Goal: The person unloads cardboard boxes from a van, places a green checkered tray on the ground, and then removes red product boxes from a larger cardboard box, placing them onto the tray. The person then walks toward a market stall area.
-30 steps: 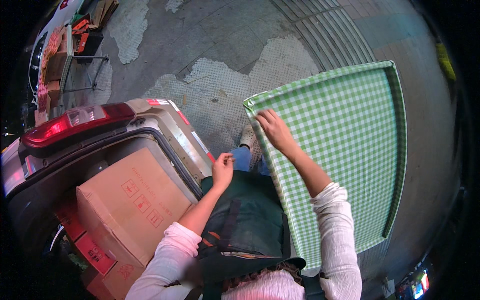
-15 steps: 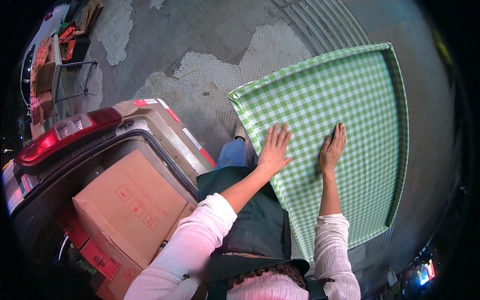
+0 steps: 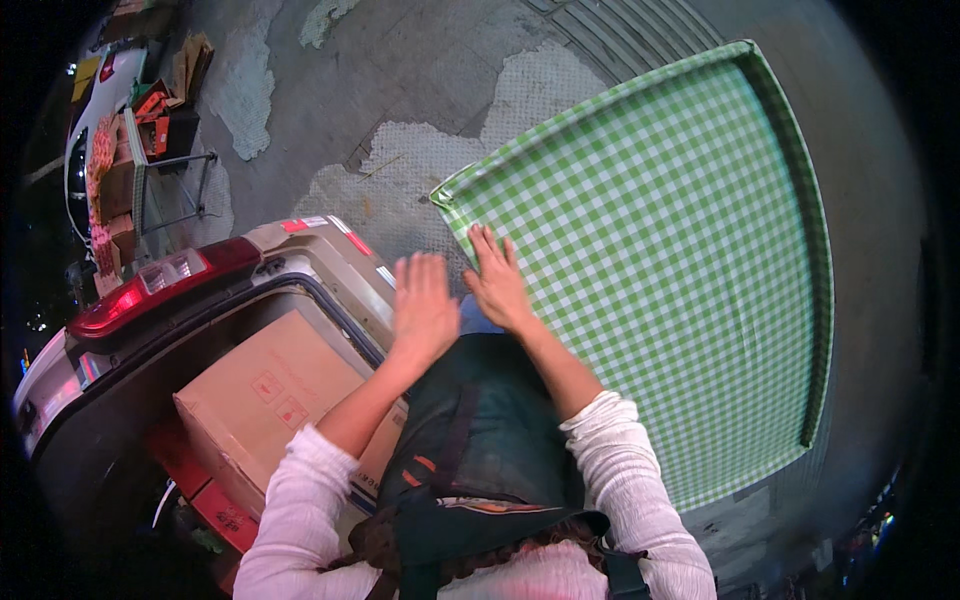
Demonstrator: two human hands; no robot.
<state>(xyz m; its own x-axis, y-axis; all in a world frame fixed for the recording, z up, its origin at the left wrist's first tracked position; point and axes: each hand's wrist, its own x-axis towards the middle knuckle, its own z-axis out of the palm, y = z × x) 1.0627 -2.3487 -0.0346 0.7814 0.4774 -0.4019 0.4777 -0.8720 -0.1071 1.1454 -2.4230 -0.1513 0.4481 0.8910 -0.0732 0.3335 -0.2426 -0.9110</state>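
Note:
A table top with a raised rim, covered in green and white checked cloth (image 3: 650, 260), fills the right side. My right hand (image 3: 498, 285) is at its left edge, close to the far left corner, with the fingers stretched out. Whether its palm presses on the cloth cannot be made out. Off the table, my left hand (image 3: 428, 312) hangs in the air between the table and the vehicle, somewhat blurred, its fingers extended and holding nothing. Beyond my left forearm a brown cardboard box (image 3: 265, 390) sits in the vehicle's open back.
On the left the vehicle's red and white tail light (image 3: 165, 285) borders the opening. Red boxes (image 3: 222, 515) lie beside the cardboard box. A stand piled with cardboard (image 3: 125, 190) is at the far left, near a white car (image 3: 100, 110). A floor grating (image 3: 630, 40) lies beyond the table.
My left hand has left the cloth and swung left toward the vehicle. My right hand has moved left across the cloth to the table's left edge. The view has shifted slightly.

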